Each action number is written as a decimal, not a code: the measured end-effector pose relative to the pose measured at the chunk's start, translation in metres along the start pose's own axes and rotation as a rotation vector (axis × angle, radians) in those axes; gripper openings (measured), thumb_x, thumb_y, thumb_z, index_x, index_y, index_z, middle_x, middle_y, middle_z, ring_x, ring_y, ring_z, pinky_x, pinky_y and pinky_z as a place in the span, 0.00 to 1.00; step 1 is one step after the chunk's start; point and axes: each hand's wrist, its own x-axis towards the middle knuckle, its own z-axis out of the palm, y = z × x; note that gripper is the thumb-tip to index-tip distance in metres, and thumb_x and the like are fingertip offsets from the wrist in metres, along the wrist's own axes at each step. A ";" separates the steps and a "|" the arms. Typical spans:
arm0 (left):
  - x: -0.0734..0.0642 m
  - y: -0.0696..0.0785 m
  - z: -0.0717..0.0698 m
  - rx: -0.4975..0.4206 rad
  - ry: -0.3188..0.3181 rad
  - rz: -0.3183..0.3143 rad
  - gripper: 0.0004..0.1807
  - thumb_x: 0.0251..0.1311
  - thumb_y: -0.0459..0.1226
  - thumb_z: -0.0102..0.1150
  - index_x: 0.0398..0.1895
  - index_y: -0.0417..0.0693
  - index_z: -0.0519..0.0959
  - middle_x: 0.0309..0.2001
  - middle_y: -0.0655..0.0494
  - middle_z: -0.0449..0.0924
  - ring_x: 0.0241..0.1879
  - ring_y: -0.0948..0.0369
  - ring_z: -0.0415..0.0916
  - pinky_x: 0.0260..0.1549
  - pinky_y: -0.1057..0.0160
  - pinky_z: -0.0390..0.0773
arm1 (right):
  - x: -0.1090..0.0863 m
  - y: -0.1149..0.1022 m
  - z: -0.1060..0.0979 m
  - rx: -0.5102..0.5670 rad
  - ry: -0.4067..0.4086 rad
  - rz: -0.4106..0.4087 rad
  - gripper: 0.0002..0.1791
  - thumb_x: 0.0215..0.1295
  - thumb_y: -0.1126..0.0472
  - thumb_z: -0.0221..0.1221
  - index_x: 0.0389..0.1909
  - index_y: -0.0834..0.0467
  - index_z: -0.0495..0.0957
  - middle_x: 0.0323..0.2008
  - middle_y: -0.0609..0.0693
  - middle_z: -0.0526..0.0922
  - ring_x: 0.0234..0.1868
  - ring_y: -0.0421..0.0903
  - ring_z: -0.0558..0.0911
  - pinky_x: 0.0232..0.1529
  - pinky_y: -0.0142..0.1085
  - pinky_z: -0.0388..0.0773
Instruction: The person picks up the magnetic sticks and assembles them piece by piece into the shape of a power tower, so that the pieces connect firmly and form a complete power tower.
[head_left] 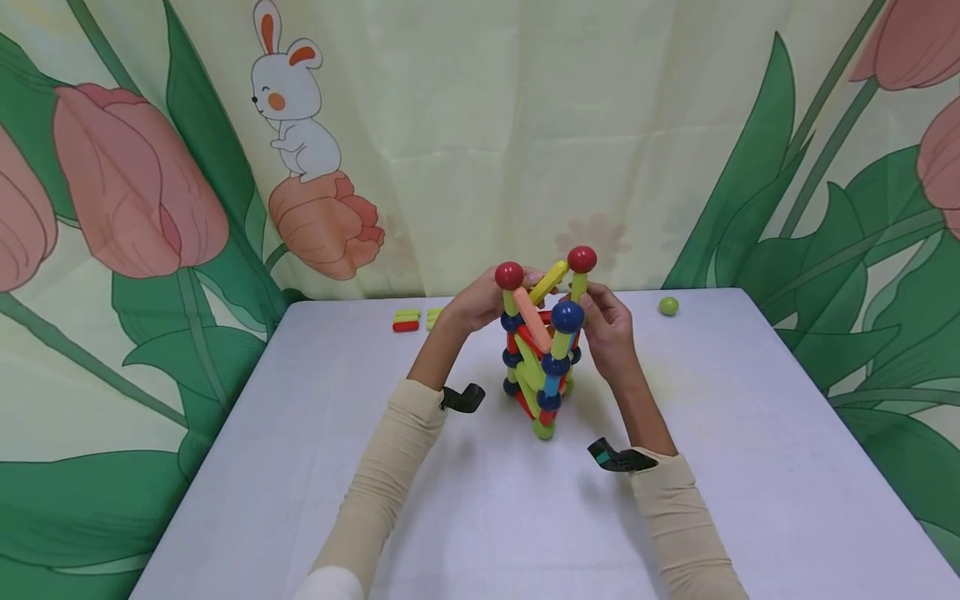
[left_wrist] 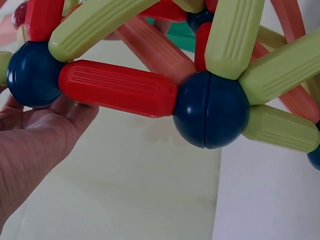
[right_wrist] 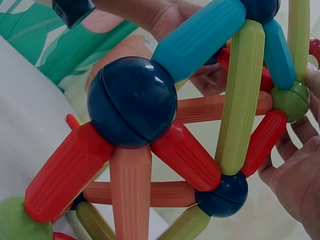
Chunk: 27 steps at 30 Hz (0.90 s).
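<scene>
Plastic rod-and-ball tower (head_left: 542, 350) stands upright at mid-table (head_left: 480, 517) between my hands, its long axis vertical. Left hand (head_left: 471, 302) and right hand (head_left: 609, 327) flank its top equally close, fingers curled on the upper rods.

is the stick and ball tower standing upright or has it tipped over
Upright. The tower stands on its base on the table, with the left hand and right hand holding its top.

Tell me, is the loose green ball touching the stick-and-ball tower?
No, the green ball lies alone on the table near its far right corner, well apart from the stick-and-ball tower between both hands.
</scene>
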 end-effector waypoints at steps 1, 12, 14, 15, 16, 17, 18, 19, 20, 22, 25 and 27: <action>0.001 0.001 0.000 0.007 -0.002 -0.002 0.16 0.71 0.41 0.44 0.48 0.40 0.78 0.33 0.53 0.77 0.36 0.58 0.76 0.41 0.62 0.77 | 0.000 0.000 0.000 -0.001 -0.003 0.001 0.17 0.73 0.56 0.53 0.59 0.55 0.75 0.44 0.48 0.80 0.49 0.43 0.79 0.58 0.29 0.76; -0.001 -0.004 -0.007 0.040 0.120 -0.049 0.20 0.70 0.43 0.51 0.61 0.47 0.76 0.52 0.48 0.79 0.54 0.56 0.75 0.54 0.53 0.75 | 0.001 0.000 -0.010 -0.064 -0.084 0.053 0.19 0.73 0.54 0.54 0.60 0.56 0.74 0.51 0.48 0.79 0.55 0.43 0.77 0.58 0.28 0.75; -0.007 -0.010 -0.016 0.058 0.222 -0.070 0.19 0.70 0.43 0.53 0.60 0.47 0.76 0.52 0.48 0.80 0.53 0.56 0.76 0.54 0.54 0.76 | 0.000 0.001 -0.015 -0.071 -0.146 0.063 0.18 0.72 0.54 0.54 0.59 0.56 0.75 0.53 0.49 0.79 0.56 0.43 0.76 0.58 0.29 0.75; -0.011 -0.013 -0.022 0.072 0.277 -0.080 0.18 0.70 0.44 0.54 0.59 0.47 0.77 0.51 0.48 0.80 0.51 0.56 0.77 0.52 0.56 0.77 | 0.000 0.002 -0.018 -0.073 -0.179 0.064 0.18 0.72 0.54 0.55 0.59 0.56 0.75 0.54 0.48 0.79 0.56 0.43 0.75 0.58 0.29 0.75; -0.016 -0.017 -0.029 0.090 0.334 -0.092 0.18 0.69 0.44 0.54 0.57 0.47 0.77 0.49 0.48 0.81 0.49 0.55 0.78 0.49 0.58 0.77 | -0.001 0.003 -0.021 -0.078 -0.213 0.065 0.18 0.71 0.55 0.56 0.59 0.55 0.75 0.54 0.48 0.78 0.57 0.42 0.75 0.58 0.29 0.74; -0.021 -0.020 -0.036 0.105 0.387 -0.101 0.18 0.69 0.45 0.54 0.57 0.47 0.77 0.48 0.48 0.81 0.48 0.54 0.78 0.47 0.60 0.78 | -0.002 0.004 -0.023 -0.088 -0.245 0.064 0.18 0.70 0.55 0.57 0.59 0.54 0.75 0.55 0.46 0.79 0.57 0.42 0.75 0.58 0.30 0.75; -0.027 -0.024 -0.043 0.129 0.443 -0.111 0.17 0.69 0.45 0.55 0.55 0.47 0.78 0.47 0.49 0.81 0.47 0.53 0.79 0.45 0.61 0.77 | -0.002 0.005 -0.026 -0.095 -0.273 0.063 0.19 0.69 0.56 0.58 0.59 0.52 0.75 0.55 0.44 0.79 0.57 0.41 0.75 0.58 0.30 0.75; -0.032 -0.029 -0.051 0.160 0.496 -0.118 0.17 0.69 0.45 0.55 0.54 0.46 0.78 0.47 0.48 0.81 0.46 0.52 0.78 0.43 0.62 0.76 | -0.003 0.005 -0.028 -0.096 -0.299 0.060 0.19 0.68 0.57 0.59 0.59 0.51 0.74 0.55 0.44 0.79 0.57 0.40 0.76 0.58 0.30 0.75; -0.038 -0.034 -0.058 0.200 0.543 -0.127 0.17 0.69 0.45 0.55 0.54 0.45 0.78 0.47 0.47 0.81 0.46 0.52 0.78 0.42 0.62 0.75 | -0.003 0.006 -0.029 -0.102 -0.323 0.058 0.20 0.67 0.58 0.60 0.59 0.50 0.74 0.54 0.43 0.79 0.56 0.40 0.76 0.57 0.31 0.76; -0.049 -0.045 -0.074 0.307 0.640 -0.147 0.16 0.69 0.42 0.54 0.53 0.43 0.79 0.48 0.44 0.81 0.47 0.51 0.78 0.42 0.60 0.75 | -0.004 0.006 -0.031 -0.117 -0.356 0.051 0.21 0.66 0.60 0.62 0.59 0.49 0.73 0.53 0.42 0.79 0.55 0.39 0.78 0.57 0.31 0.76; -0.066 -0.067 -0.097 0.574 0.781 -0.193 0.13 0.67 0.37 0.54 0.49 0.40 0.81 0.50 0.40 0.80 0.51 0.49 0.76 0.47 0.56 0.75 | -0.004 0.004 -0.032 -0.132 -0.361 0.031 0.22 0.64 0.62 0.63 0.58 0.49 0.72 0.50 0.42 0.80 0.52 0.38 0.79 0.54 0.31 0.78; -0.076 -0.082 -0.109 0.743 0.861 -0.271 0.12 0.64 0.34 0.54 0.48 0.42 0.81 0.53 0.38 0.77 0.54 0.45 0.72 0.50 0.50 0.74 | -0.005 0.003 -0.031 -0.147 -0.349 0.014 0.22 0.63 0.63 0.64 0.56 0.50 0.71 0.48 0.42 0.81 0.51 0.38 0.79 0.54 0.30 0.77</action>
